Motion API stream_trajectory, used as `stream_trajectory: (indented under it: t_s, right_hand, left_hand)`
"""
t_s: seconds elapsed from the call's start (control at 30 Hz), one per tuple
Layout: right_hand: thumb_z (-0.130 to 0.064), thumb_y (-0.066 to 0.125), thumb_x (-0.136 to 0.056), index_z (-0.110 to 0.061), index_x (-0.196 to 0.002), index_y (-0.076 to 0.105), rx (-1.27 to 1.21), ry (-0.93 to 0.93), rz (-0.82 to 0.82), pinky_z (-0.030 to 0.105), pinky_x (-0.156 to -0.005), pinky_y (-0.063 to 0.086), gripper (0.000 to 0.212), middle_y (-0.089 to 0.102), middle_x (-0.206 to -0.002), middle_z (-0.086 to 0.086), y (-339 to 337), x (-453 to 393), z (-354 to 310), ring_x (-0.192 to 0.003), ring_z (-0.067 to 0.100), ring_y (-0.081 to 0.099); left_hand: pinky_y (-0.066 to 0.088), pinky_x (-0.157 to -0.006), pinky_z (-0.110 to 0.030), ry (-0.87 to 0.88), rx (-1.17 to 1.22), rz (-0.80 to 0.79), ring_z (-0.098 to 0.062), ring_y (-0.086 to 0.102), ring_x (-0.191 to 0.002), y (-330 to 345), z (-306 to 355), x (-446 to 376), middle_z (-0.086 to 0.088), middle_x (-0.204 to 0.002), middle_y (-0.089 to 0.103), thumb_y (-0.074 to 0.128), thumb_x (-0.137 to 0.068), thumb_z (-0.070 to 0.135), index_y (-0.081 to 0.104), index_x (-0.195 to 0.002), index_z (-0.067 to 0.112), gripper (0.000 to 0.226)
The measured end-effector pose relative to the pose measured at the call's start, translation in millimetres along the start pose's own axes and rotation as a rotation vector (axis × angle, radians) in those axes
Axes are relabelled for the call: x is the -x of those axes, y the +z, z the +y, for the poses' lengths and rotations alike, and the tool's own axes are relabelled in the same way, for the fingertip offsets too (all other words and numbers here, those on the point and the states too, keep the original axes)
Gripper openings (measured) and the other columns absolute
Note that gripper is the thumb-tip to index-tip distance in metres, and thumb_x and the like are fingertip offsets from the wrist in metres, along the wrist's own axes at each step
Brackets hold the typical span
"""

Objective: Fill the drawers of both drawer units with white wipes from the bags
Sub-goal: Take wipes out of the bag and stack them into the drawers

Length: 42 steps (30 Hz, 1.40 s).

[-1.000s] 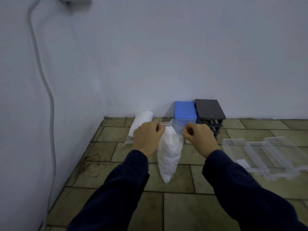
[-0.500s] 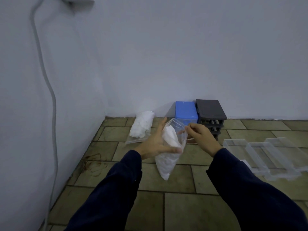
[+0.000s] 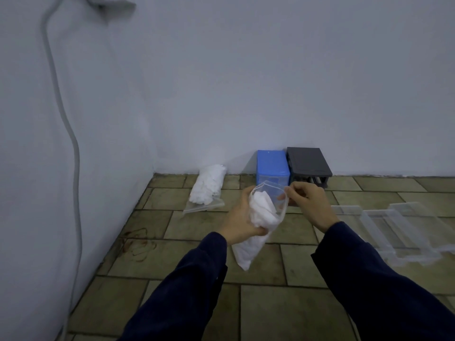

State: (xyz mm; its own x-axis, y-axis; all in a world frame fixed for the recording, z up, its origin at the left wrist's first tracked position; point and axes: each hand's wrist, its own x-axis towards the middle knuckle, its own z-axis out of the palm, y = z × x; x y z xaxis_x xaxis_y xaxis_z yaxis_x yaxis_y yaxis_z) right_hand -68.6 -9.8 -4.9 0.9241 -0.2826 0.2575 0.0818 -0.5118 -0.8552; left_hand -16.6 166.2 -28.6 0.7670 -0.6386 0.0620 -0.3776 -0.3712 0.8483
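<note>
My left grip (image 3: pixel 240 219) clasps the bag (image 3: pixel 258 225) of wipes, right grip (image 3: pixel 305 201) pinching its mouth open. Clear drawers (image 3: pixel 384 230) lie unfilled on the floor (second bag (image 3: pixel 208 188) untouched): filling hasn't begun.

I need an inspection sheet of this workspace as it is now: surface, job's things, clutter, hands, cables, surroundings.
Surface: tiled floor, stained near the left wall.
Job's things: opened bag of white wipes held up; second bag of wipes lying by the wall; blue drawer unit and dark grey drawer unit side by side at the wall; clear drawers out on the floor, right.
Clutter: nothing seen.
Hands: left hand grips the bag's middle; right hand pinches its open rim.
Cables: grey cable down the left wall.
Surroundings: plain white walls.
</note>
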Motion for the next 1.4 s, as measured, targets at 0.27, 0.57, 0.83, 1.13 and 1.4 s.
stream_trajectory:
  t_s: [0.27,0.57,0.83,1.13,1.4]
  right_hand:
    - [-0.014,0.056,-0.092,0.002,-0.074,0.07,0.058,-0.01,-0.053,0.005,-0.061,0.044,0.028,0.071,-0.069,0.005,-7.2,5.7,4.3,-0.059,0.005,0.065]
    - [-0.011,0.051,-0.095,0.007,-0.08,0.064,-0.041,0.069,0.001,0.009,-0.058,0.049,0.025,0.07,-0.081,0.012,-3.3,0.6,4.8,-0.059,0.001,0.064]
    - [-0.015,0.054,-0.093,-0.005,-0.067,0.062,0.071,0.131,-0.006,0.009,-0.06,0.045,0.03,0.07,-0.072,0.005,-19.1,0.3,15.8,-0.057,-0.001,0.062]
    - [-0.012,0.056,-0.092,-0.005,-0.065,0.063,0.239,0.101,-0.009,0.003,-0.051,0.037,0.028,0.056,-0.056,-0.008,-20.4,6.3,15.2,-0.049,-0.009,0.053]
    - [-0.003,0.071,-0.077,-0.017,-0.072,0.059,0.214,-0.018,-0.084,0.006,-0.058,0.041,0.019,0.06,-0.068,-0.007,-12.2,8.2,10.9,-0.058,-0.002,0.055]
  left_hand:
    - [0.037,-0.058,0.0,-0.024,-0.032,0.133,-0.01,0.054,-0.085,1.6,1.2,-0.9,-0.002,-0.093,0.062,0.059,-0.082,-0.005,0.061,-0.109,0.005,0.029]
    - [0.04,-0.08,-0.008,-0.079,0.072,0.001,-0.001,0.05,-0.107,0.1,1.9,7.5,0.018,-0.116,0.05,0.088,-0.06,0.021,0.036,-0.128,0.028,0.086]
    - [0.042,-0.093,-0.029,-0.087,-0.072,-0.184,-0.013,0.043,-0.12,2.2,-4.9,6.9,0.007,-0.136,0.036,0.088,-0.058,0.014,-0.005,-0.146,0.028,0.129]
    - [0.051,-0.076,-0.033,-0.059,-0.286,-0.066,-0.023,0.063,-0.092,5.8,-15.7,-3.6,-0.009,-0.099,0.068,0.08,-0.068,0.015,0.063,-0.104,0.005,0.041]
    - [0.044,-0.066,-0.018,-0.063,-0.302,-0.045,-0.011,0.059,-0.085,-1.7,-27.3,-1.9,0.002,-0.095,0.065,0.086,-0.061,0.025,0.062,-0.101,0.015,0.048]
